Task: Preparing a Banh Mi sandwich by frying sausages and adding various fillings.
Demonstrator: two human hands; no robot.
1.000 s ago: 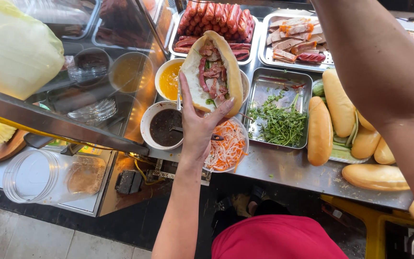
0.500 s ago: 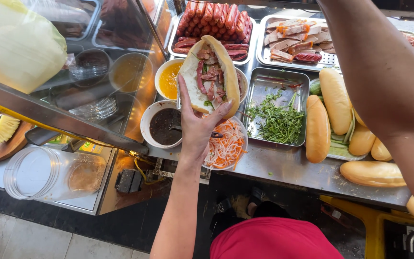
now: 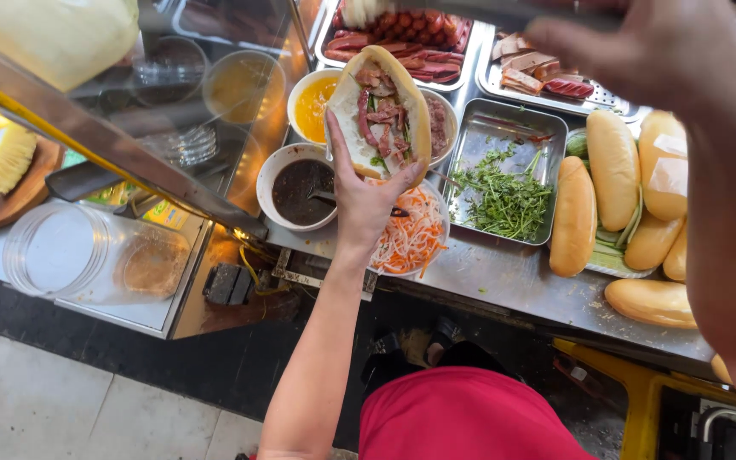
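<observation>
Cradling split sandwich (image 3: 382, 111) in left hand (image 3: 368, 200) | right hand (image 3: 666, 51) blurred above trays, grip unclear

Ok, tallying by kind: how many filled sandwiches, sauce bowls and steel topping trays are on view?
Filled sandwich, held in the left hand: 1
Sauce bowls, the yellow sauce bowl and the dark sauce bowl: 2
Steel trays, the sausage tray, sliced-meat tray and herb tray: 3
Total: 6

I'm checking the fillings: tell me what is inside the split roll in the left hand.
Inside the roll, held open by the left hand, lie strips of reddish meat and a few green herbs. Whatever sits beneath the meat is covered.
</observation>
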